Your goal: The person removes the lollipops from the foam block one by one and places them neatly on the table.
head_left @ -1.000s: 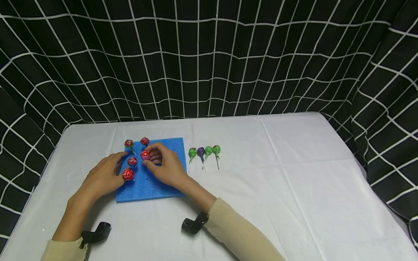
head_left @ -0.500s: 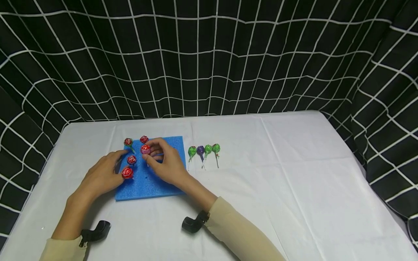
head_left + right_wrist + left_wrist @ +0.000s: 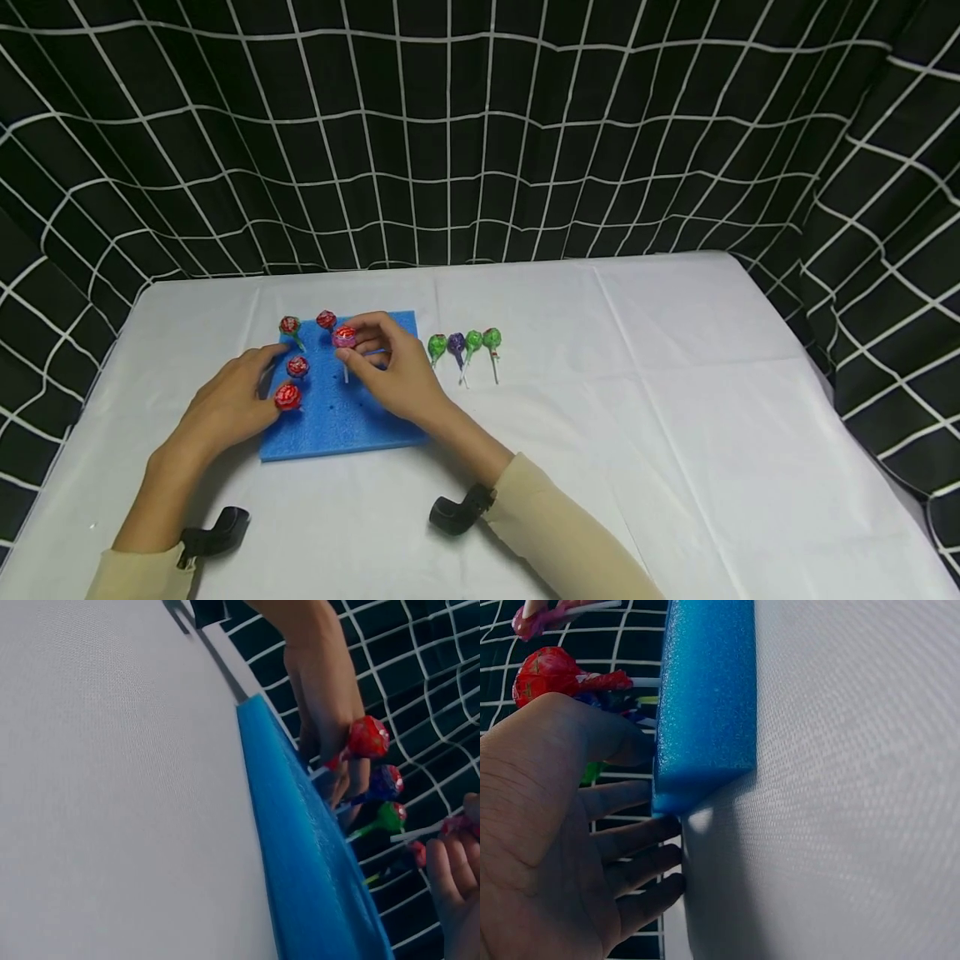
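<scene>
In the head view, my right hand [image 3: 396, 373] pinches a pink-and-red wrapped lollipop [image 3: 344, 337] above a blue foam block [image 3: 360, 432]. Its white stick points down, and the right wrist view shows the stick's tip apart from the foam. My left hand [image 3: 225, 402] touches the block's left edge, fingers extended, as the left wrist view also shows. Upright in the foam along the left side stand a red lollipop [image 3: 288, 396], a blue-and-red lollipop [image 3: 297, 367] and a green-and-red lollipop [image 3: 289, 325]. Another red-topped lollipop [image 3: 326, 319] stands near the back edge.
Right of the block, a row of lollipops lies on the white tablecloth [image 3: 600, 433]: a purple one [image 3: 457, 344] among green ones [image 3: 491, 338]. Small holes dot the foam. A black curtain with a white grid [image 3: 480, 142] hangs behind the table.
My right hand has lifted the held lollipop and shifted it slightly right, so more of its stick shows. The left hand stays at the foam's edge. The head view has shifted a little.
</scene>
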A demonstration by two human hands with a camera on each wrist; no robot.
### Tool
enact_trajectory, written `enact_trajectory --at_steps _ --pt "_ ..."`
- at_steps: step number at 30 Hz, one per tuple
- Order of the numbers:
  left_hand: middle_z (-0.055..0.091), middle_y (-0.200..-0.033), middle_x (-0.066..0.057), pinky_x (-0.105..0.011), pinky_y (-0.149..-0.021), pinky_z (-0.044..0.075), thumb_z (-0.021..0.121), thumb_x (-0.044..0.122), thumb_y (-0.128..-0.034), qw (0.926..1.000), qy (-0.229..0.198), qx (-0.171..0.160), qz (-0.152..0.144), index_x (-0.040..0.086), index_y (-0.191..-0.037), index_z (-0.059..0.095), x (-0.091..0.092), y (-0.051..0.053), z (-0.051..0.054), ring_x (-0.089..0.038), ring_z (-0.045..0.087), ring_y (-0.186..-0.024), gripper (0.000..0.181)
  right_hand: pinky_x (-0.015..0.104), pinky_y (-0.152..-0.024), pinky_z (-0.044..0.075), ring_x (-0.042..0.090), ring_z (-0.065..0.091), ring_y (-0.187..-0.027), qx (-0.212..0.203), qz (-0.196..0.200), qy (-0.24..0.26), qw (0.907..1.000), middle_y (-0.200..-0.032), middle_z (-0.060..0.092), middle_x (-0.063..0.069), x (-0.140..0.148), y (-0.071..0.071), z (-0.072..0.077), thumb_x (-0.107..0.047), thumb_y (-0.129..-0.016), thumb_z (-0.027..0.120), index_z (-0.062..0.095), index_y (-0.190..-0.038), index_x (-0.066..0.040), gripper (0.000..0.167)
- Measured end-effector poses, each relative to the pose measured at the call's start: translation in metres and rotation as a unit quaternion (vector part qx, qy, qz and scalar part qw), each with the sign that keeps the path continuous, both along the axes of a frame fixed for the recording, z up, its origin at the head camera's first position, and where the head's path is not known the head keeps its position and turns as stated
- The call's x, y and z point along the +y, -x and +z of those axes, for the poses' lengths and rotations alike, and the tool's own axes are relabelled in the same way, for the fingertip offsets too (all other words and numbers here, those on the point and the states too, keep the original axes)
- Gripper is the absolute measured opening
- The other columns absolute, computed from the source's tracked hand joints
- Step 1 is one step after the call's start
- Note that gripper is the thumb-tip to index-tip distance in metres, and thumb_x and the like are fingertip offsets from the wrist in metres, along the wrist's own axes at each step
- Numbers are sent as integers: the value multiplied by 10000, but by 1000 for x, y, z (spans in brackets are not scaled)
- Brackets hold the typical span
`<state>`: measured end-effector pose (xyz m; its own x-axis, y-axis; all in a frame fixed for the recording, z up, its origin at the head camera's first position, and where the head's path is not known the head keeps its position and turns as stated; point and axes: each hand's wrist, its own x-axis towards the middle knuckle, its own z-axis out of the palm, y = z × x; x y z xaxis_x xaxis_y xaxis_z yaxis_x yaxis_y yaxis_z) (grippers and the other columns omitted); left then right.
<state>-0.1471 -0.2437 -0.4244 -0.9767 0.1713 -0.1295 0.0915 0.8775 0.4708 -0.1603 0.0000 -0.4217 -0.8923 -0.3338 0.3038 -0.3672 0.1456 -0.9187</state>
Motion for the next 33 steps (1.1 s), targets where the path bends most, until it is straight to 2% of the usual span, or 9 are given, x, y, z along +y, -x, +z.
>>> enact_trajectory --at_steps 5,10,20,27,30,33 --pt "446 -1599 -319 -798 -1137 360 652 187 -899 10000 3 12 -16 20 -1590 413 -1 0 0 -566 401 -1466 750 195 -877 614 230 696 -1022 72 5 -6 10000 -1173 701 176 10 0 2 -114 -1011 709 616 -1330 -39 340" --pt "457 -1590 -319 -789 -1142 364 659 194 -904 10000 -39 51 -54 18 -1590 414 1 0 1 -562 412 -1460 750 182 -878 610 235 702 -1023 116 -177 -136 9997 -1165 712 165 25 -1 5 -97 -1000 719 617 -1324 -44 344" --pt "415 -1618 -335 -794 -1168 324 637 145 -881 10000 -62 -24 -46 9 -1593 405 2 1 2 -580 368 -1491 761 340 -899 646 234 697 -1029 102 -482 -87 9987 -1155 714 171 58 0 8 -70 -989 725 612 -1299 -23 333" --pt "420 -1615 -328 -795 -1162 330 632 148 -888 9999 -78 -55 -48 16 -1598 400 0 0 1 -579 374 -1487 759 268 -838 627 205 695 -999 173 -680 -23 9975 -1149 731 175 78 4 7 -26 -969 736 625 -1271 -10 322" --pt "427 -1609 -328 -795 -1159 335 635 155 -894 10000 -78 -48 -37 15 -1598 400 0 0 0 -579 379 -1481 756 290 -837 633 180 699 -984 216 -762 34 9969 -1150 737 179 86 8 9 -10 -960 744 633 -1266 -6 326" --pt "440 -1597 -332 -796 -1153 342 649 166 -896 10000 -63 -3 -67 11 -1592 407 0 0 0 -580 391 -1470 754 253 -832 634 148 698 -979 216 -823 123 9963 -1161 737 191 95 11 10 12 -950 746 635 -1269 1 337"
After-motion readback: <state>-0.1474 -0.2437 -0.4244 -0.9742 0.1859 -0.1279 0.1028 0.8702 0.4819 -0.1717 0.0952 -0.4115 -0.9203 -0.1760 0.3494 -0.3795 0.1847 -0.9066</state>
